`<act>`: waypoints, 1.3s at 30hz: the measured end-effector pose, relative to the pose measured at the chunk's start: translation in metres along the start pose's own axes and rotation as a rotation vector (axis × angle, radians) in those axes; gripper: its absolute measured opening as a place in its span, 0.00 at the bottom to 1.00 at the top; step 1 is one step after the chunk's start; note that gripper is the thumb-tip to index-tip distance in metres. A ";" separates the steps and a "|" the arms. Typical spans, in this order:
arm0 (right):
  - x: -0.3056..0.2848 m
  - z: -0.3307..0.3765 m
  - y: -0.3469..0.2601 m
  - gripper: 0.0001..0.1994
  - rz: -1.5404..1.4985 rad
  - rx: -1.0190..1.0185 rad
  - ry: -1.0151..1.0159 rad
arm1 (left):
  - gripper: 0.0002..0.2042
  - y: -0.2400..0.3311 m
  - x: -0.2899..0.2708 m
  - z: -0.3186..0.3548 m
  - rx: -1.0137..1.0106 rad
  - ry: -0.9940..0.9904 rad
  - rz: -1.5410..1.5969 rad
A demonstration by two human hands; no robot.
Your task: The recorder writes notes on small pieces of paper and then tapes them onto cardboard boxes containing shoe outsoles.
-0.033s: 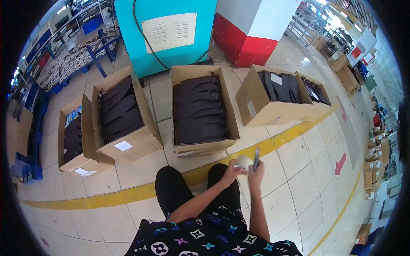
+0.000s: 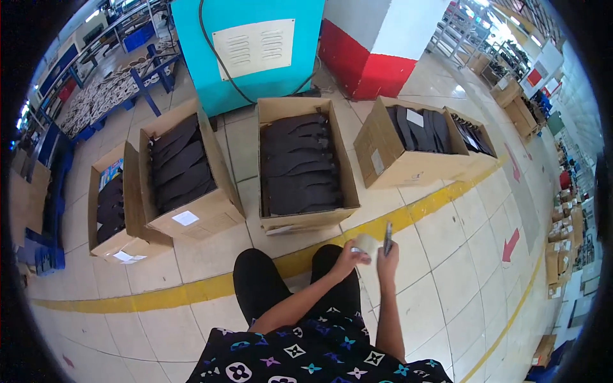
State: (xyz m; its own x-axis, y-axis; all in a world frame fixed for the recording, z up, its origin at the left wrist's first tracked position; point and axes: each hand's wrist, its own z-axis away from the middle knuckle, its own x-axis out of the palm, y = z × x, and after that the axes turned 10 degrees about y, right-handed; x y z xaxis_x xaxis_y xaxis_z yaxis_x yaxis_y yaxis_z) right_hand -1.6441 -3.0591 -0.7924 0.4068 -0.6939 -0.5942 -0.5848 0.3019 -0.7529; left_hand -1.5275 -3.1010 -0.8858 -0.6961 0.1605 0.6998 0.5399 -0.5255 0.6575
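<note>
Above the yellow floor line, in front of my right knee, my left hand (image 2: 348,260) is closed round a pale roll of tape (image 2: 366,243). Close beside it on the right, my right hand (image 2: 387,260) is closed on a dark, slim pen-like tool (image 2: 388,235), which points up and away from me. Its exact kind is too small to make out. A narrow gap shows between the roll and the right hand. Beyond my hands stands an open cardboard box (image 2: 306,220) filled with overlapping dark brown flat pieces (image 2: 300,159).
Two more open boxes (image 2: 211,220) (image 2: 140,246) of dark pieces stand to the left, and two more (image 2: 408,167) (image 2: 480,157) to the right. Behind them are a turquoise machine cabinet (image 2: 191,45) and a red-and-white pillar (image 2: 389,73). A yellow line (image 2: 185,293) crosses the tiled floor.
My right hand with the pen-like tool has shifted slightly to the right, widening the gap to the roll. My left hand keeps hold of the roll, nearly in place.
</note>
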 end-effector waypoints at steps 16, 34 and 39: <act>-0.003 0.040 0.053 0.09 -0.604 0.514 -0.363 | 0.23 0.125 -0.167 0.082 -0.034 0.707 -0.698; -0.019 0.059 0.065 0.10 -0.859 0.810 -0.154 | 0.14 0.116 -0.169 0.038 0.184 1.011 -0.359; -0.015 0.062 0.065 0.10 -0.885 0.824 -0.130 | 0.13 0.108 -0.170 0.052 0.400 0.906 -0.178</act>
State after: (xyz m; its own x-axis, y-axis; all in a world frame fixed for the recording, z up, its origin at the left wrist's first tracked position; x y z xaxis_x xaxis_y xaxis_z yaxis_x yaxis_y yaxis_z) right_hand -1.6448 -2.9878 -0.8503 0.5343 -0.8142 0.2273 0.5322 0.1150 -0.8388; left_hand -1.3265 -3.1420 -0.9189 -0.7899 -0.5742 0.2155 0.3963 -0.2098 0.8938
